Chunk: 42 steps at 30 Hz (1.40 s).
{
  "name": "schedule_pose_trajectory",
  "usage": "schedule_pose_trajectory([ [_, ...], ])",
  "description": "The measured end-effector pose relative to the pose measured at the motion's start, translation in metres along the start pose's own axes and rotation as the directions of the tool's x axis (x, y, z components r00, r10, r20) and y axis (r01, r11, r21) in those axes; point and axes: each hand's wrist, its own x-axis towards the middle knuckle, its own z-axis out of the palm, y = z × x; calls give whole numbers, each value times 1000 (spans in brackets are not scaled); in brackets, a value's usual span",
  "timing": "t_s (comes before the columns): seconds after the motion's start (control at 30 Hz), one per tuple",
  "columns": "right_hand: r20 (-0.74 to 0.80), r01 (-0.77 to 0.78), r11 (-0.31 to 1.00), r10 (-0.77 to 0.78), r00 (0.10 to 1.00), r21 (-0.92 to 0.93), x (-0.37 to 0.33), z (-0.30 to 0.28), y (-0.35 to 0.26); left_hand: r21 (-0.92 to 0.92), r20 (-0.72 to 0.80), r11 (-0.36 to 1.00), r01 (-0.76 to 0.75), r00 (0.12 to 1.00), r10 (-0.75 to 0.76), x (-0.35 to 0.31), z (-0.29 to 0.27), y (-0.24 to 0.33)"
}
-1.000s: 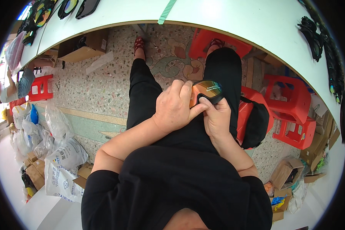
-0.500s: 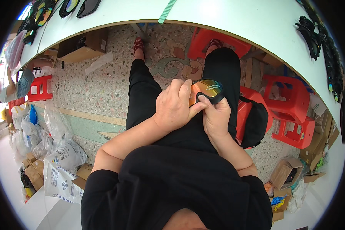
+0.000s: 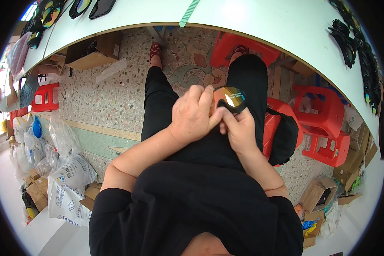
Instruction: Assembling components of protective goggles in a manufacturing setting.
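Above my lap, a pair of goggles [image 3: 231,97] with an orange mirrored lens and a dark frame is held between both hands. My left hand [image 3: 192,113] grips its left end, fingers curled over the edge. At the lower rim near the nose notch, my right hand [image 3: 239,129] is closed, thumb and fingers pinched against the frame. The two thumbs come close together there. Part of the left lens and whatever lies under the fingers are hidden.
A white table [image 3: 141,15] curves across the front, with a green tape strip [image 3: 189,12], a phone [image 3: 101,8] and more goggles [image 3: 344,42]. Red stools [image 3: 318,106] and a black bag [image 3: 285,138] stand right. Plastic bags [image 3: 72,170] lie left; another person [image 3: 19,94] sits far left.
The goggles have tilted slightly, and the lens glare has shifted. My right thumb has slid left off the lens toward the left thumb. Both hands stay in nearly the same place.
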Motion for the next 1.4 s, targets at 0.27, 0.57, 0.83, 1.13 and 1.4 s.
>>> schedule_pose_trajectory([
  [0.27, 414, 610, 346, -495, 764, -713, 5, -30, -62, -115, 118, 993, -24, 992, 37, 7, -20, -14],
  [0.57, 569, 548, 582, -172, 804, -600, 29, -41, -49, -169, 233, 980, -101, 962, 139, 6, -29, -7],
  [0.83, 430, 710, 440, -580, 692, -550, 24, -31, -10, -100, 256, 982, -160, 949, 181, 10, -27, -4],
  [1.13, 498, 655, 399, -432, 752, -642, 16, -33, -29, -366, 127, 930, 7, 991, 43, 0, -5, -18],
  [1.4, 395, 653, 391, -560, 728, -649, 16, -23, -16, -667, 368, 403, 627, 747, -554, -2, 3, -20],
])
